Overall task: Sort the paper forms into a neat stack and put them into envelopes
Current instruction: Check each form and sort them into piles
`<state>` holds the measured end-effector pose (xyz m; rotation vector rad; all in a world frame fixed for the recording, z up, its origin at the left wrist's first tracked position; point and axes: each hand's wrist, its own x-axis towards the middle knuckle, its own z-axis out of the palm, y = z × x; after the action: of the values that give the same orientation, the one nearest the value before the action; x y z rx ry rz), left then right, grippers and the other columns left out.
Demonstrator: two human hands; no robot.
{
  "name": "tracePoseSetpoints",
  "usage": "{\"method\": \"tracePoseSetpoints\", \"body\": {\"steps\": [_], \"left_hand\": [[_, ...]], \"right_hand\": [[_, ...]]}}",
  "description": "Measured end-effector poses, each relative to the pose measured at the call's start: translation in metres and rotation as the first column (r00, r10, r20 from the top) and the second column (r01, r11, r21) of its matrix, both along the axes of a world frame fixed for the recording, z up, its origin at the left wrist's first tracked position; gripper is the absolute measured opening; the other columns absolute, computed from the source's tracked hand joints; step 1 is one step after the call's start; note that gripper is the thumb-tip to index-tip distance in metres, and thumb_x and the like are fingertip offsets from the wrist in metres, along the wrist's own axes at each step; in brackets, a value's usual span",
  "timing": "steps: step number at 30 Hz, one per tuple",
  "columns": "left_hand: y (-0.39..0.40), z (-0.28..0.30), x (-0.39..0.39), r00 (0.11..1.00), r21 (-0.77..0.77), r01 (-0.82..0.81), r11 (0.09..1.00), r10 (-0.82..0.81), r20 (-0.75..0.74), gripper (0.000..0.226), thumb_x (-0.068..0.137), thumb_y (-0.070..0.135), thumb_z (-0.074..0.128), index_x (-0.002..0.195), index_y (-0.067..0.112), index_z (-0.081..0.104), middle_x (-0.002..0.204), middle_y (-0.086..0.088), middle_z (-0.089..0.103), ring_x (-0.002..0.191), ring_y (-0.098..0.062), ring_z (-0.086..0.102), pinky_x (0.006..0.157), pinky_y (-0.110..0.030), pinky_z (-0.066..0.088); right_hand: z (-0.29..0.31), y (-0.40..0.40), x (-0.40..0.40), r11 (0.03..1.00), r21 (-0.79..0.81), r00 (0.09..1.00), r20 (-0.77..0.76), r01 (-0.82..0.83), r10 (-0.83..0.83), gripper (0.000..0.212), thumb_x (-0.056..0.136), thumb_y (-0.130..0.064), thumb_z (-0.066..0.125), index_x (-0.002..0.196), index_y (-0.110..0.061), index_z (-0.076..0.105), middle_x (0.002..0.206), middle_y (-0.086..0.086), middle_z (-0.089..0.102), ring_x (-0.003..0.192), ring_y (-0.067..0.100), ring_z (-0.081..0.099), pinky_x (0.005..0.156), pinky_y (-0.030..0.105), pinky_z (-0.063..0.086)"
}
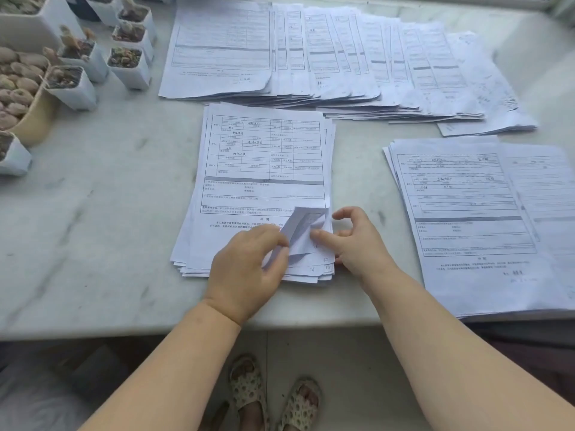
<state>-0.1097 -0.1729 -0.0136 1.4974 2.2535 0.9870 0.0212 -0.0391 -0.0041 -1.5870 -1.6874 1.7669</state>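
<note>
A stack of printed paper forms [264,169] lies in the middle of the marble table. Its near right corner [303,227] is folded up and back. My left hand [245,269] rests on the stack's near edge and pinches the lifted corner sheets. My right hand [357,241] sits at the stack's right near corner, thumb against the turned-up sheets, fingers curled above the lower pages. A fanned row of forms [326,57] is spread along the back. Another pile of forms [479,219] lies at the right. No envelope is in view.
White square pots with small succulents [127,62] crowd the back left, beside a tan bowl of stone-like plants [18,94]. The table's front edge [124,325] runs just behind my wrists. Below it, feet in sandals [273,396] stand on the floor.
</note>
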Motion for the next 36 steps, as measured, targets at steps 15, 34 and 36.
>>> {"method": "tracePoseSetpoints", "body": {"steps": [15,34,36], "left_hand": [[0.001,-0.006,0.000,0.970,0.003,-0.148,0.989,0.145,0.197,0.017,0.083,0.020,0.054,0.092,0.034,0.053,0.068,0.011,0.057,0.062,-0.005,0.051,0.063,-0.026,0.045],[-0.003,0.010,-0.006,0.912,-0.108,-0.036,0.994,0.077,0.403,0.009,0.083,0.036,0.066,0.091,0.040,0.066,0.078,0.017,0.064,0.079,-0.001,0.059,0.074,-0.014,0.041],[-0.002,0.015,-0.006,0.936,-0.164,0.035,0.986,0.026,0.352,0.026,0.080,0.053,0.054,0.075,0.031,0.068,0.083,0.014,0.064,0.087,-0.005,0.060,0.077,-0.016,0.042]], "right_hand": [[0.002,0.003,0.004,0.998,-0.024,0.998,-0.039,-0.058,0.057,0.033,0.081,-0.011,0.075,0.097,-0.023,0.049,0.057,-0.006,0.058,0.065,0.020,0.064,0.062,0.032,0.053],[0.035,0.024,-0.020,0.945,-0.319,0.966,0.212,-0.071,0.144,0.046,0.093,-0.052,0.052,0.089,-0.009,0.068,0.064,0.004,0.062,0.050,0.017,0.054,0.054,0.024,0.047],[0.028,0.019,-0.026,0.974,-0.169,0.934,0.297,-0.154,0.199,0.022,0.089,-0.025,0.060,0.088,-0.005,0.067,0.073,0.006,0.061,0.062,0.023,0.056,0.061,0.028,0.047]]}}
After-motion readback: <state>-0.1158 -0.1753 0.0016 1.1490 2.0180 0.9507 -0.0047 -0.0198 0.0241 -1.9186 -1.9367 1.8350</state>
